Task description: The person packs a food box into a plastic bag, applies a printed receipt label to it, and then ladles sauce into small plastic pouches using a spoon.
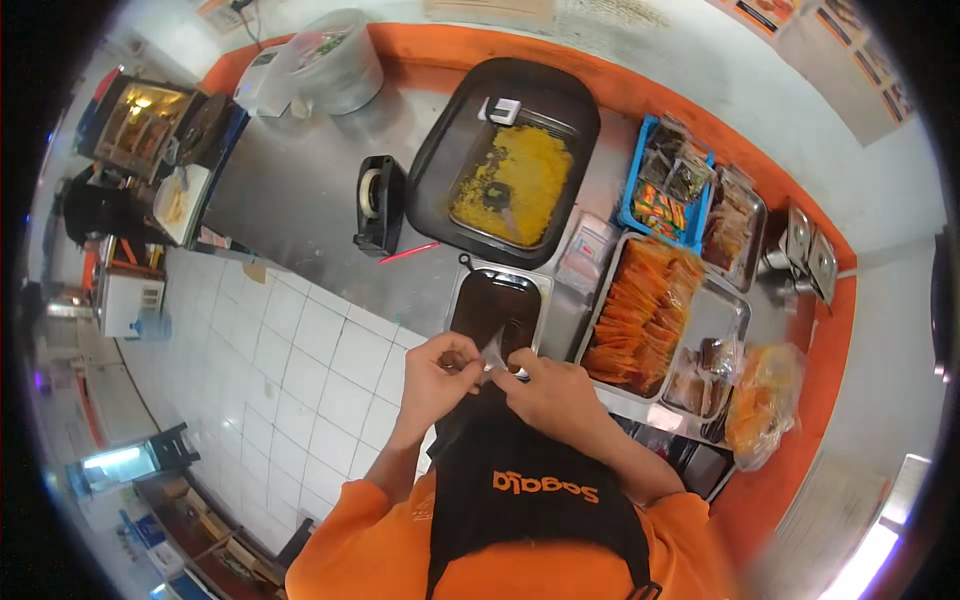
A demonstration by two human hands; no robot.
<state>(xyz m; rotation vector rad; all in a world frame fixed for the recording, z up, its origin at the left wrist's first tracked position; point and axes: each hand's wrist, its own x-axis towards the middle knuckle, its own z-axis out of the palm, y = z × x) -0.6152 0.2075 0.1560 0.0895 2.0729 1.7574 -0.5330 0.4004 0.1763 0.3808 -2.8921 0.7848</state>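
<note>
Close in front of my apron, my left hand (442,372) and my right hand (548,388) face each other, fingertips pinched on a small clear plastic bag (492,356). What the bag holds, if anything, is too small to make out. Just beyond it sits a metal pan of dark brown sauce (498,296), with a ladle handle (466,262) at its far left corner. Farther off, a large black roasting pan (432,170) carries a layer of yellow crumbly food (525,180) with a spoon lying in it.
Right of the sauce are a tray of orange-filled packets (645,315), a blue basket of sachets (690,150) and an orange-filled plastic bag (763,405). A black tape dispenser (380,205) and a red pen (410,252) lie left of the roasting pan. A clear bucket (335,65) stands far left.
</note>
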